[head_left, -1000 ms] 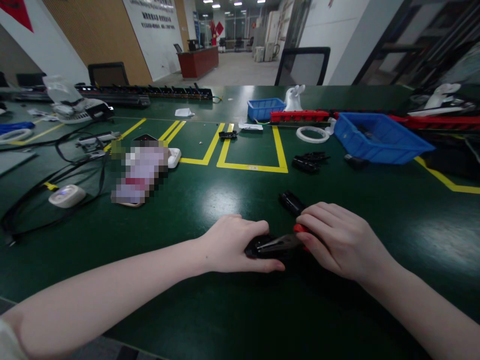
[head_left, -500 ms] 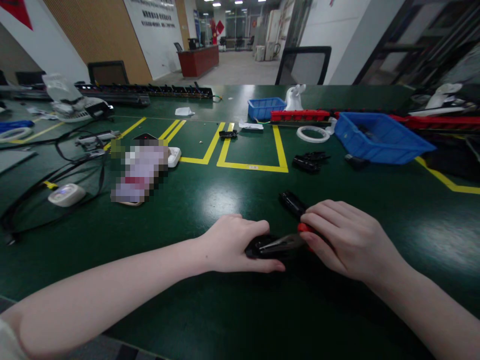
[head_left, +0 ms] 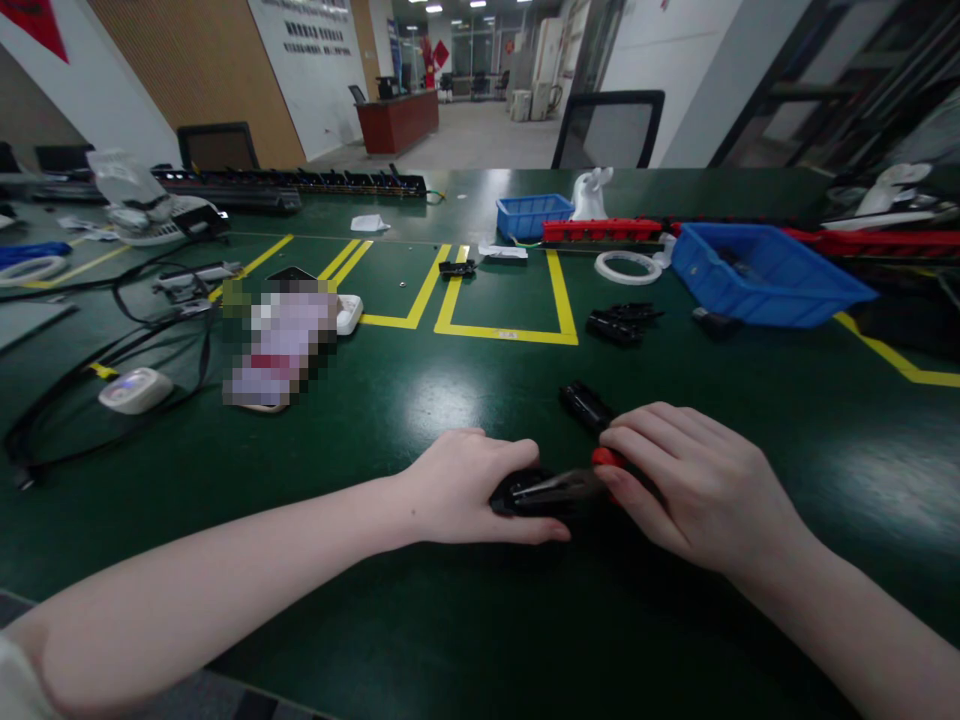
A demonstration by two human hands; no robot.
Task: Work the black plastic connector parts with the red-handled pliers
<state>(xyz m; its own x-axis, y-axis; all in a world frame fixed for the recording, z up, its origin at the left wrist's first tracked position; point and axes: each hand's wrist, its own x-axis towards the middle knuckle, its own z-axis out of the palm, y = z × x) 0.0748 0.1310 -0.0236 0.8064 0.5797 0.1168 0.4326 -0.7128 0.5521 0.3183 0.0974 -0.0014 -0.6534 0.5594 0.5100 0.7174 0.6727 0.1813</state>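
Note:
My left hand (head_left: 465, 487) presses down on a small black plastic part (head_left: 517, 492) on the green table (head_left: 450, 400). My right hand (head_left: 694, 485) grips red-handled pliers (head_left: 574, 484), whose metal jaws reach into the black part. Another black part (head_left: 585, 405) lies just beyond my right fingers, apart from them.
More black parts (head_left: 619, 323) lie farther out by yellow floor-tape lines. A large blue bin (head_left: 761, 272) stands at the right, a small blue bin (head_left: 531, 215) and red strips (head_left: 600, 231) behind. Cables (head_left: 112, 350), a white device (head_left: 135, 389) and a blurred item (head_left: 281, 342) lie at the left.
Both hands stay nearly still; the pliers' jaws shift only slightly in the black part.

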